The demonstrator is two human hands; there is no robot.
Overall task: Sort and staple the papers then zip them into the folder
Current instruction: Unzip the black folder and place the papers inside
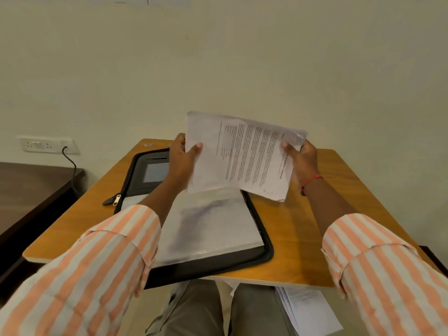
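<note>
Mid-frame, the left hand (182, 163) and right hand (301, 161) each grip one white printed paper sheaf (242, 156) above one open black zip folder (213, 263).

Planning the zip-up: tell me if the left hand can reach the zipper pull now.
Probably yes: the zipper pull lies uncovered beside the folder, but the left hand must first release the papers.

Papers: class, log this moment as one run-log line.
papers held over folder | left grip holds papers | right grip holds papers | folder open on table
</note>
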